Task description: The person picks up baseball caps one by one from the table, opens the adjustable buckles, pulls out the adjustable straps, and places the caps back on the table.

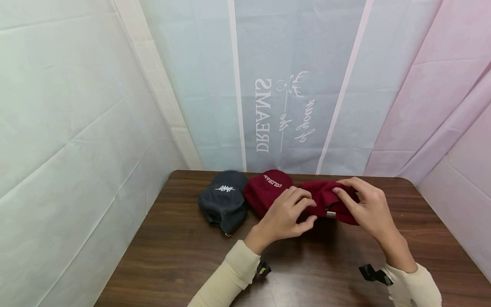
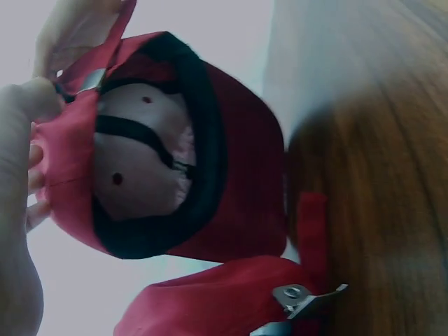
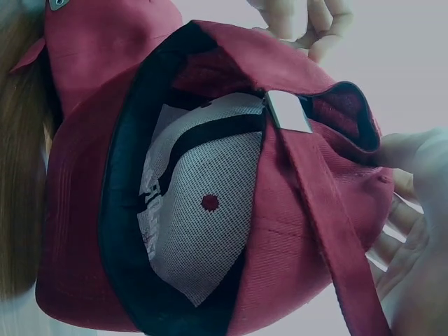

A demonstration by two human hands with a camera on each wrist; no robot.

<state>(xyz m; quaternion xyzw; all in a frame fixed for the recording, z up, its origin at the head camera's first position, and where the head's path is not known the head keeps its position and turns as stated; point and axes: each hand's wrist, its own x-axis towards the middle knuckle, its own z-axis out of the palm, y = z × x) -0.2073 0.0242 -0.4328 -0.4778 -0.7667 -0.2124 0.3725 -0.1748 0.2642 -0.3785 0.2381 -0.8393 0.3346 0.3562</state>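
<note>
A dark red baseball cap [image 1: 324, 194] is lifted at the right of the group, its opening towards me. My right hand [image 1: 370, 207] pinches its back edge, thumb in front and fingers behind. A strap [image 3: 329, 217] runs through its metal buckle [image 3: 288, 112]; mesh lining [image 3: 210, 189] shows inside. Close to the cap's left side is my left hand [image 1: 285, 213], fingers loosely bent and thumb apart; whether the fingertips touch the cap is unclear. Behind the left hand lies a second red cap [image 1: 266, 189] with white lettering, partly hidden.
A dark grey cap [image 1: 224, 198] with white stitching lies at the left of the red caps, touching the second one. The brown wooden table [image 1: 165, 256] ends at a hanging printed cloth [image 1: 215, 85]. White cloth [image 1: 76, 140] hangs along the left.
</note>
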